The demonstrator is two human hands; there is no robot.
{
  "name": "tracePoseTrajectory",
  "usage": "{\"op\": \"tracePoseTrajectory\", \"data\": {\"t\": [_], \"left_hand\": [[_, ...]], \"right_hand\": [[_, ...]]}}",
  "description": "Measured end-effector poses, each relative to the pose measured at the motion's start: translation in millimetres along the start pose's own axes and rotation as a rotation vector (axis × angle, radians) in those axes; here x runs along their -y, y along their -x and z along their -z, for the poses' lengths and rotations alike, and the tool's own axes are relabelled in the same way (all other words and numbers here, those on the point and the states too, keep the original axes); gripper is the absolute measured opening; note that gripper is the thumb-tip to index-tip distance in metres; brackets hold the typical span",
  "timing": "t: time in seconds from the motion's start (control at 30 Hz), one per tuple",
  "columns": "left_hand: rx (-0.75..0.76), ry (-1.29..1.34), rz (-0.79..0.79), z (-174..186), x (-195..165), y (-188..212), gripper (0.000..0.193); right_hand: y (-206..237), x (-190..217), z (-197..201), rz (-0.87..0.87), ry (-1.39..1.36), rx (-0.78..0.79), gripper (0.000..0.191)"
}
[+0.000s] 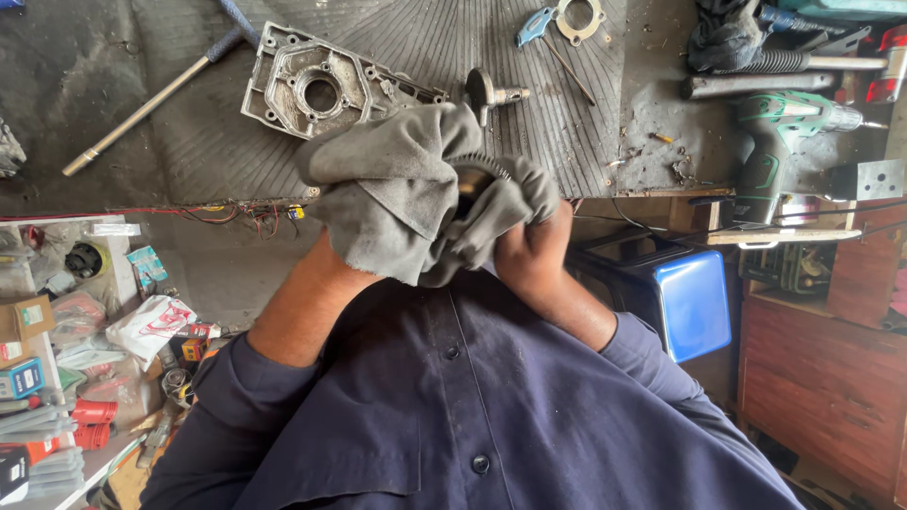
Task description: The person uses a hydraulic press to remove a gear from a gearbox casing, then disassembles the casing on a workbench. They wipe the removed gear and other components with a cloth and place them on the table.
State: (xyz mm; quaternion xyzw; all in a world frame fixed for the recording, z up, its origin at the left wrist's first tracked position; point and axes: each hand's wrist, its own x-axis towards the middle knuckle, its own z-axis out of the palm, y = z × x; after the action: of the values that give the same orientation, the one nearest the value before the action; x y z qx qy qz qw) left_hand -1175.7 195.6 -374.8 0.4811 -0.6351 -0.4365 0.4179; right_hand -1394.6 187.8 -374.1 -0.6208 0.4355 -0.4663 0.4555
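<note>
**Both hands wrapped in grey rag around a toothed metal part**

Grey rag (406,194) held chest-high, above the near edge of the tabletop (189,151). Left hand (354,250) is buried under the cloth, wrist only showing; cannot tell how far it is closed. Right hand (529,250) is curled tight on the rag's right fold, fingers hidden in the cloth. Between the two, a dark toothed gear (477,170) peeks from the folds, only its rim visible.

On the ribbed tabletop beyond: cast metal housing (316,85) with a round bore, just behind the rag; small shaft piece (491,93) to its right; long metal rod (142,109) lying diagonally at left; blue-handled tool (539,24) and a ring gasket (579,19) at the far edge. Green cordless drill (779,142) at right, lying on its side.

Packages: lower left, a cluttered shelf with a white and red plastic packet (146,326), a small brown carton (28,316), a blue box (21,378), red caps (93,413). Glossy blue container (694,302) sits right of the right forearm.
</note>
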Motion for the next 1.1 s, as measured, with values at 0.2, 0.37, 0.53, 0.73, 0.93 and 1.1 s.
{"op": "tracePoseTrajectory", "data": {"t": [0.2, 0.37, 0.53, 0.73, 0.93, 1.1], "left_hand": [[-0.285, -0.101, 0.044, -24, 3, 5, 0.044], [-0.517, -0.142, 0.090, -13, 13, -3, 0.043], [-0.436, -0.145, 0.066, -7, 9, 0, 0.042], [-0.235, -0.140, -0.014, -26, 1, 11, 0.040], [-0.435, -0.237, 0.063, -20, 14, 6, 0.039], [-0.360, -0.237, 0.053, -29, 12, 3, 0.038]], "right_hand": [[-9, 2, 0, -0.119, -0.231, 0.099, 0.030], [-12, 5, -2, -0.366, -0.624, 0.154, 0.039], [-9, -11, 0, -0.367, -0.689, 0.076, 0.030], [0, -23, -5, -0.202, -0.232, 0.002, 0.018], [10, -17, -6, -0.037, -0.049, 0.301, 0.037], [15, -32, -11, -0.247, -0.298, 0.139, 0.029]]}}
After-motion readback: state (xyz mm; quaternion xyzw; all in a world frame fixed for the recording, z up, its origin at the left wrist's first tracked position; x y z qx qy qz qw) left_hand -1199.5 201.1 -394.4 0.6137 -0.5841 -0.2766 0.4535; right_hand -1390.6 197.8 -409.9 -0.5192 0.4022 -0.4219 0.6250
